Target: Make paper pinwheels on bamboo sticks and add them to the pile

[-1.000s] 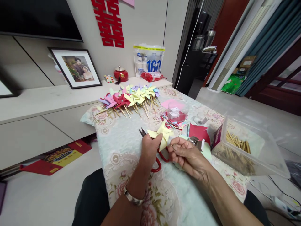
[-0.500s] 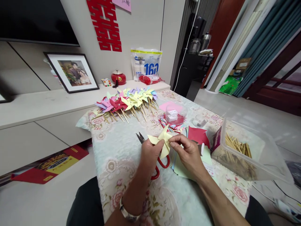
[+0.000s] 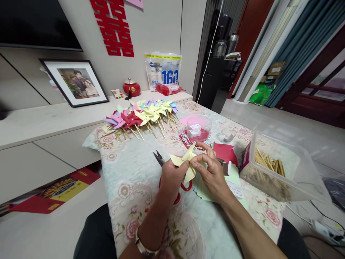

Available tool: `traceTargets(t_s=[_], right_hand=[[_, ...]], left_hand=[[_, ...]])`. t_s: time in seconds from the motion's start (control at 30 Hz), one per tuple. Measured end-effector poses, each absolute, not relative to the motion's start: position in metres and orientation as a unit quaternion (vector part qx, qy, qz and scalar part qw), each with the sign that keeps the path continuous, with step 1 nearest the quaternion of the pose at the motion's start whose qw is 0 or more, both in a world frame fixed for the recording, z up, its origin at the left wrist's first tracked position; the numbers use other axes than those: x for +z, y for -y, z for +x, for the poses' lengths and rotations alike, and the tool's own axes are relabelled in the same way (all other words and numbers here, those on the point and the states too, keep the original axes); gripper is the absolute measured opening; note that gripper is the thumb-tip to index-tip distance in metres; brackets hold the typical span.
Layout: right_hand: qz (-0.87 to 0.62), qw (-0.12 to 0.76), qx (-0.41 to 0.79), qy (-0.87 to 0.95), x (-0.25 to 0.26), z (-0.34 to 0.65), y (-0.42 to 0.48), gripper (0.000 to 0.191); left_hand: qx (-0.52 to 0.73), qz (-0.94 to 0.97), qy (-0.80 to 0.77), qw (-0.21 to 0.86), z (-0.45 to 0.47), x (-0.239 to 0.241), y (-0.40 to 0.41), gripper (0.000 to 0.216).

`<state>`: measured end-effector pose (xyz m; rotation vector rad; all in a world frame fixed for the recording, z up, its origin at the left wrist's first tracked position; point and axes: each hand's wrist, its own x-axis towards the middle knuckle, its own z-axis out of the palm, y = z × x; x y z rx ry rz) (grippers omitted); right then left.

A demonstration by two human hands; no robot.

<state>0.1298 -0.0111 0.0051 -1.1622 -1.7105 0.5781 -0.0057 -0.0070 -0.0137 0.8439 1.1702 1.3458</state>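
Both my hands hold a pale yellow paper pinwheel (image 3: 185, 160) above the floral tablecloth (image 3: 134, 172). My left hand (image 3: 172, 177) is closed round its lower left side. My right hand (image 3: 211, 172) pinches its centre with thumb and forefinger. Red-handled scissors (image 3: 176, 183) lie on the cloth just beneath my hands, blades pointing away to the left. Loose sheets of green and red paper (image 3: 228, 153) lie under and beside my right hand.
A row of several finished coloured pinwheels on wooden sticks (image 3: 141, 117) lies at the far end of the table. A clear plastic box of wooden sticks (image 3: 272, 169) stands at the right. A small round clear tub (image 3: 198, 128) sits mid-table. A low white cabinet (image 3: 40, 122) runs along the left.
My right hand has moved from beside the pinwheel onto its centre and now pinches it. The left hand keeps its hold. The view has shifted slightly left.
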Motion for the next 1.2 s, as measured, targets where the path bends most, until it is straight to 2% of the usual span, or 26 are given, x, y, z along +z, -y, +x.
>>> traceTargets(t_s=[0.33, 0.7, 1.2], right_hand=[[-0.480, 0.481, 0.318, 0.661, 0.000, 0.132, 0.006, 0.009], [-0.472, 0.478, 0.270, 0.690, -0.005, 0.133, 0.003, 0.012], [-0.465, 0.501, 0.287, 0.671, -0.006, 0.134, 0.003, 0.013]], left_hand=[[0.557, 0.366, -0.503, 0.550, -0.004, -0.012, 0.008, 0.023], [0.557, 0.368, -0.513, 0.539, -0.005, -0.008, 0.007, 0.023], [0.556, 0.421, -0.506, 0.508, -0.003, -0.011, 0.001, 0.019]])
